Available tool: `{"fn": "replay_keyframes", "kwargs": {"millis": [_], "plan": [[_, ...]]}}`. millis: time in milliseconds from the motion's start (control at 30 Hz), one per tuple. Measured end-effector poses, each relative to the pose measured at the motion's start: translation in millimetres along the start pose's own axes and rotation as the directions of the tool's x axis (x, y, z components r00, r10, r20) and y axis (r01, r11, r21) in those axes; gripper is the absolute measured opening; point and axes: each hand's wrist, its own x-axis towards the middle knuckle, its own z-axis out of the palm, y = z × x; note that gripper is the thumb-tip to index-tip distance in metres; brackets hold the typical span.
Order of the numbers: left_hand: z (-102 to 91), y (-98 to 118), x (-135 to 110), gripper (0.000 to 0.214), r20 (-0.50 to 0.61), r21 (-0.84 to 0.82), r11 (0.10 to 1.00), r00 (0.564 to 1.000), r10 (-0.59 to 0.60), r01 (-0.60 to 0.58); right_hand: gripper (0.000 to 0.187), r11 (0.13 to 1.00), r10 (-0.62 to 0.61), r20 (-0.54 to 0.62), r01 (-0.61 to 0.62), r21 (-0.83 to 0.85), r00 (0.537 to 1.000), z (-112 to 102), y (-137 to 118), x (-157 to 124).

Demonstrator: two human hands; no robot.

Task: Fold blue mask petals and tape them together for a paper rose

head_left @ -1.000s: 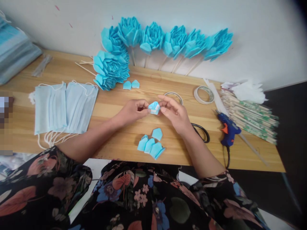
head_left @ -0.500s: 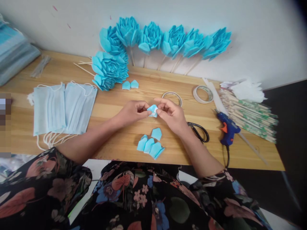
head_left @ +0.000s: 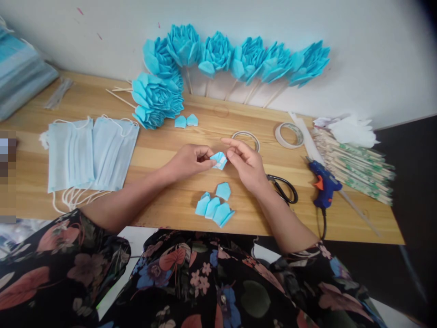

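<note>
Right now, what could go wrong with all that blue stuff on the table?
The small folded piece might slip or spring open, as the left hand grips it only by one side. The loose blue pieces lie near the table's front edge, so a sleeve could brush them off. The glue gun lies beside the right forearm; if hot, which I can't tell, it might burn.
</note>
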Motion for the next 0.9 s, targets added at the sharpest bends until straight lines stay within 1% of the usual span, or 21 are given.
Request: {"fn": "replay_keyframes", "kwargs": {"millis": [100,200,267,333,433,500,667,800,900], "plan": [[0.1,0.5,-0.3,0.023,-0.008,-0.002,1.000,1.000,-0.004,0.004,0.033,1.000,0.007,0.002,-0.007,0.024,1.000,-1.0,-1.0,0.1],[0.5,0.1,-0.3,0.025,-0.019,0.010,1.000,1.000,0.002,-0.002,0.042,0.997,0.008,0.049,-0.012,0.078,0.999,1.1,-1.1,-0.3],[0.7,-0.4,-0.1,0.026,-0.020,0.016,1.000,1.000,0.007,-0.007,0.046,0.997,0.009,0.061,-0.014,0.078,0.998,2.6,-1.0,-0.5],[0.5,-0.6,0.1,0.025,-0.013,0.010,1.000,1.000,0.005,-0.005,0.044,0.999,0.011,0.049,-0.013,0.047,0.999,2.7,-1.1,-0.6],[-0.2,-0.3,0.1,0.023,-0.006,-0.013,1.000,1.000,-0.003,0.003,0.036,1.000,0.003,-0.008,-0.003,-0.019,1.000,0.8,-2.0,-0.5],[-0.6,-0.2,0.0,0.023,-0.009,-0.024,1.000,1.000,-0.010,0.010,0.035,1.000,-0.002,-0.017,0.001,-0.029,1.000,-0.2,-2.2,-0.4],[-0.1,-0.1,0.2,0.023,-0.036,-0.034,0.999,0.999,-0.004,0.002,0.044,0.999,0.001,0.085,-0.005,0.043,0.996,0.8,0.2,-0.1],[-0.1,2.7,0.1,0.021,-0.054,-0.053,0.999,0.998,0.008,-0.011,0.043,0.996,-0.013,0.115,0.002,0.094,0.993,-0.1,0.1,0.1],[-0.5,5.2,-0.2,0.022,-0.064,-0.069,0.997,0.998,0.010,-0.014,0.043,0.991,0.000,0.136,-0.018,0.131,0.991,-0.1,-1.9,-0.4]]}}
